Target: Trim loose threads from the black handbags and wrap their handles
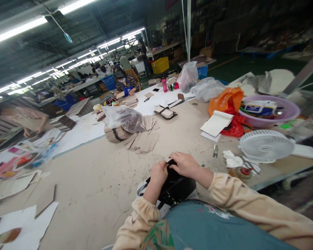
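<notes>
At the lower centre of the frame, a worker in cream sleeves grips a black bag (176, 189) with both hands at the near edge of a long, dusty counter (94, 180). The left hand (159, 172) is curled into a fist on the bag's upper edge, and the fingers of the right hand (185, 164) are bent and pressed together over the same edge from the other side. The bag rests partly on the counter's lip and partly against the worker's body, which appears to brace it so that both hands can close on one small spot. To the right of the hands lie a small pair of snips (215, 151), a crumpled white rag (232, 160) and a white fan (266, 146) lying face up, all seemingly kept close for easy reach. Above them sit an open notepad (216, 123), an orange plastic bag (225, 99) and a purple basin (289, 111). Towards the centre of the frame, flat card pieces (143, 140) fan out beside a clear plastic bag (123, 118). In the upper middle of the frame, a co-worker (125, 83) is seated at the counter's far end behind more stacks. A second person (28, 118) leans over another surface at the left edge.
</notes>
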Demonstrator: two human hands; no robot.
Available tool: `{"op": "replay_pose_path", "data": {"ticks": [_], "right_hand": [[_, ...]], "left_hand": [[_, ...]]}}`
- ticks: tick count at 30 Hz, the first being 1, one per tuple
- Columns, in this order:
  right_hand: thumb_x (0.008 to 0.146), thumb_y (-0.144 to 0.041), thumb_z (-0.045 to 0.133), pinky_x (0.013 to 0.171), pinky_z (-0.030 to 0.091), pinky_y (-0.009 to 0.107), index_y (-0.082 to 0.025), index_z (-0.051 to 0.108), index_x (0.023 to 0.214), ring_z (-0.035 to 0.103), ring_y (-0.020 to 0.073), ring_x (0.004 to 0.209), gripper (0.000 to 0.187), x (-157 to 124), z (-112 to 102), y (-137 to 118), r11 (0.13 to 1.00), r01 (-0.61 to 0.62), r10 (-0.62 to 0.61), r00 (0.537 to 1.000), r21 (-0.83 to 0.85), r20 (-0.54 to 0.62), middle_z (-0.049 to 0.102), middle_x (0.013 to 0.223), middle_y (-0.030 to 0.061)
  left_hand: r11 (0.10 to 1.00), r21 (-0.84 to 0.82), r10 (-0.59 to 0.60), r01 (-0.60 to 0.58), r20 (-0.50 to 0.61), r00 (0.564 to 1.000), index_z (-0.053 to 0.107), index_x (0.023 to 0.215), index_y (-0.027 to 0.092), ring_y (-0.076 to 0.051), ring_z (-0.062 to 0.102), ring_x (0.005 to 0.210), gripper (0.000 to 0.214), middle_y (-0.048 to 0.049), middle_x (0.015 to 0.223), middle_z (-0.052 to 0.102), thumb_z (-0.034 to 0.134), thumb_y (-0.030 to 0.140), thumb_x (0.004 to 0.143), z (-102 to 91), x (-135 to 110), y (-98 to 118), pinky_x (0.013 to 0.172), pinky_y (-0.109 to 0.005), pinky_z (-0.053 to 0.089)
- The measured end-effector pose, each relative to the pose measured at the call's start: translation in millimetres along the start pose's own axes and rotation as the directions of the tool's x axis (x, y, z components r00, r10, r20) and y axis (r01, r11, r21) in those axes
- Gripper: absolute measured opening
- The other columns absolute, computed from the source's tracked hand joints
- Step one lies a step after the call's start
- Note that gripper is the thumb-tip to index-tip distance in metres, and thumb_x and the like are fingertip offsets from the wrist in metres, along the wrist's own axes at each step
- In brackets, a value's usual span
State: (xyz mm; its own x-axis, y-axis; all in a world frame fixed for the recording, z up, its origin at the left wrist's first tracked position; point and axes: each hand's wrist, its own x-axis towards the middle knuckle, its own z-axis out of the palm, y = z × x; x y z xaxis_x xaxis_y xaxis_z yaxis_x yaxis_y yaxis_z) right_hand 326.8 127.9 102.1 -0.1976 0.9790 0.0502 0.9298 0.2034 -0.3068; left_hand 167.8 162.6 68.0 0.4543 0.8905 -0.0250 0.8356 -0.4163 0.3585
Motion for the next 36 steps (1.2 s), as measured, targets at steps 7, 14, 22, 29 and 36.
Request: {"op": "replay_pose_path", "data": {"ticks": [7, 14, 22, 29, 36], "right_hand": [[0.077, -0.033, 0.06, 0.078, 0.038, 0.03, -0.018, 0.062, 0.085, 0.047, 0.0208, 0.092, 0.017, -6.5, -0.5, 3.4, 1.0, -0.017, 0.017, 1.0, -0.014, -0.025, 0.054, 0.094, 0.0079], [0.085, -0.03, 0.051, 0.077, 0.038, 0.029, -0.017, 0.065, 0.078, 0.049, 0.0196, 0.088, 0.021, -1.6, 3.7, 7.7, 0.996, -0.062, 0.058, 0.997, -0.066, -0.058, 0.056, 0.087, 0.0083], [0.085, -0.032, 0.052, 0.075, 0.038, 0.028, -0.018, 0.065, 0.079, 0.051, 0.0197, 0.089, 0.02, 0.8, 3.7, 4.6, 0.987, -0.11, 0.101, 0.992, -0.118, -0.074, 0.056, 0.088, 0.0079], [0.085, -0.032, 0.052, 0.075, 0.038, 0.029, -0.018, 0.065, 0.082, 0.051, 0.0204, 0.09, 0.02, 3.3, 4.7, 2.9, 0.981, -0.133, 0.124, 0.99, -0.139, -0.071, 0.057, 0.09, 0.0083], [0.085, -0.032, 0.05, 0.075, 0.039, 0.03, -0.017, 0.066, 0.083, 0.051, 0.0207, 0.09, 0.022, 3.8, 2.3, 1.8, 0.981, -0.149, 0.144, 0.988, -0.122, -0.054, 0.056, 0.091, 0.0093]], "left_hand": [[0.997, 0.067, -0.024, 0.025, -0.028, 0.999, 0.058, 0.076, 0.018, -0.014, 0.056, 0.066, 0.022, -0.0034, 0.072, 0.063, 0.041, 0.026, 0.088, 1.3, -0.3, 3.8, 0.06, -0.024, 0.033], [0.998, 0.055, -0.02, 0.022, -0.036, 0.999, 0.057, 0.075, 0.019, -0.013, 0.055, 0.069, 0.022, -0.0028, 0.073, 0.062, 0.041, 0.027, 0.088, 4.8, -1.0, 2.0, 0.062, -0.024, 0.032], [0.998, 0.051, -0.024, 0.025, -0.016, 1.0, 0.056, 0.075, 0.02, -0.014, 0.055, 0.069, 0.02, -0.0023, 0.073, 0.062, 0.042, 0.028, 0.087, 2.5, -1.6, 2.9, 0.061, -0.024, 0.031], [0.999, 0.045, -0.016, 0.016, -0.012, 1.0, 0.057, 0.078, 0.019, -0.014, 0.055, 0.071, 0.019, -0.0031, 0.076, 0.062, 0.042, 0.027, 0.087, 3.6, -3.4, 4.0, 0.064, -0.024, 0.032], [0.999, 0.019, -0.039, 0.039, 0.019, 0.999, 0.06, 0.082, 0.019, -0.014, 0.057, 0.077, 0.019, -0.0036, 0.08, 0.064, 0.043, 0.026, 0.087, -3.4, -6.4, 10.5, 0.067, -0.024, 0.035]]}}
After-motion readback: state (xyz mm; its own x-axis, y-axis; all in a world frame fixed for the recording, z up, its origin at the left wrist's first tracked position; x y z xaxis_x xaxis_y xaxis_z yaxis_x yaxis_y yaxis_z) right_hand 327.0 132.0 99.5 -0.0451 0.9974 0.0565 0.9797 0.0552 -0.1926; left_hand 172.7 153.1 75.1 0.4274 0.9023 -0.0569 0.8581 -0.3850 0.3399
